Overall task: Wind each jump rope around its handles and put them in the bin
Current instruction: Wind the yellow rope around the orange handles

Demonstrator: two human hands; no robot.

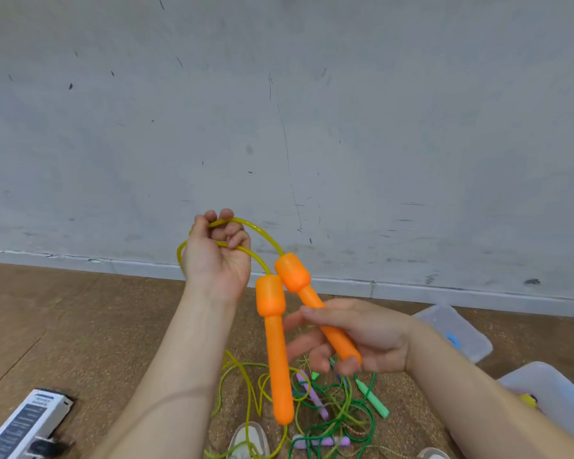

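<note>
- Now, at the left, your left hand [216,256] is raised, its grip curled tight on a loop of the yellow cord [258,228].
- Mid-frame, the two orange handles [275,359] aren't paired: one dangles free from the cord, and the other lies in your right hand [355,339], grip closed round its shaft.
- Below, more ropes [315,400] lie tangled on the floor [80,326].
- Far right sits the bin [560,385]. You're starting the winding, I judge — next, bring both handles together, then wrap.
</note>
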